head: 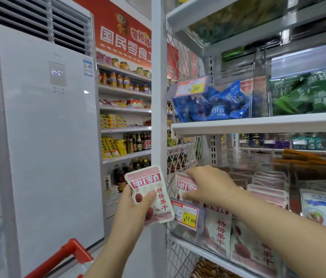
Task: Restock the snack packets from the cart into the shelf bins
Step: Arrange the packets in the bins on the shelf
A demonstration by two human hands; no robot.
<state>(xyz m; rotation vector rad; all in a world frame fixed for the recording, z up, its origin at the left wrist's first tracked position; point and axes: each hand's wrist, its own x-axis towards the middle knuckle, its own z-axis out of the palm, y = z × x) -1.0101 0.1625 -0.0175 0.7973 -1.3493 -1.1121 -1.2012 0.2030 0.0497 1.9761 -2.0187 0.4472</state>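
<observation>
My left hand (136, 205) grips a pink-and-white snack packet (150, 189) upright, left of the shelf's white post. My right hand (206, 185) pinches a second packet of the same kind (183, 187) at the left end of a clear shelf bin (186, 231). That bin carries a 17.60 price tag (186, 214) and holds several matching packets, some standing at the front (218, 235), some stacked behind (266, 189). Only the cart's red handle (66, 255) shows, at the bottom left.
A tall white air conditioner (44, 137) stands at the left. The white shelf post (159, 97) rises between my hands. The shelf above holds bins of blue packets (214, 105) and green packets (308, 93). Farther shelves of jars and bottles (126, 117) stand behind.
</observation>
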